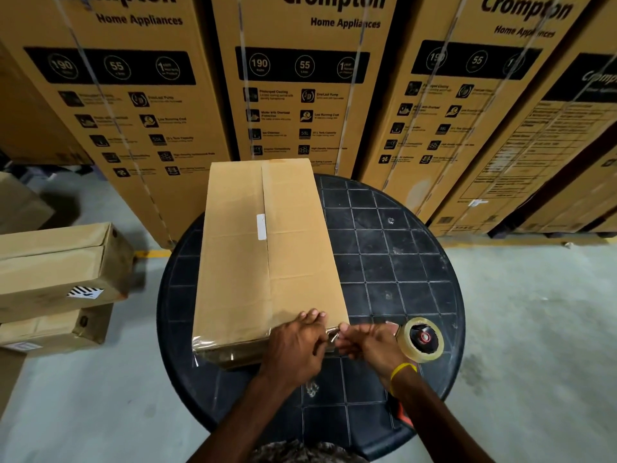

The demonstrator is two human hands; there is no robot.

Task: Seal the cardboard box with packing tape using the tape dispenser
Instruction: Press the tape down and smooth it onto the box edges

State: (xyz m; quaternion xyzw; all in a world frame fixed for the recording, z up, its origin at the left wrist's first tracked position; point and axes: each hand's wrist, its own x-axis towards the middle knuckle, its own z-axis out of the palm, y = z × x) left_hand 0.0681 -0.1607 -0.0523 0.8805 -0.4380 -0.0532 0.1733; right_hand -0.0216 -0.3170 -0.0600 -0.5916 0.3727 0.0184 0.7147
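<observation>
Now my left hand [295, 342] flattens tape onto the cardboard box [267, 262] at the table's [400, 262] near edge, fingers splayed, while my right hand [367, 342] grips the tape dispenser [422, 339], keeping the strip taut.

The near right corner of the cardboard box [267, 255] is covered by the left hand [295, 345]. The body of the tape dispenser [422, 339] is largely hidden behind the right hand [369, 342], so only the roll is seen clearly. What is pinched between the two hands cannot be made out. The near rim of the round table [394, 248] is masked by the forearms. The tall printed cartons [300, 78] are cut off by the top edge, and their small print is blurred. The stacked boxes [56, 262] are cut by the left edge.
</observation>
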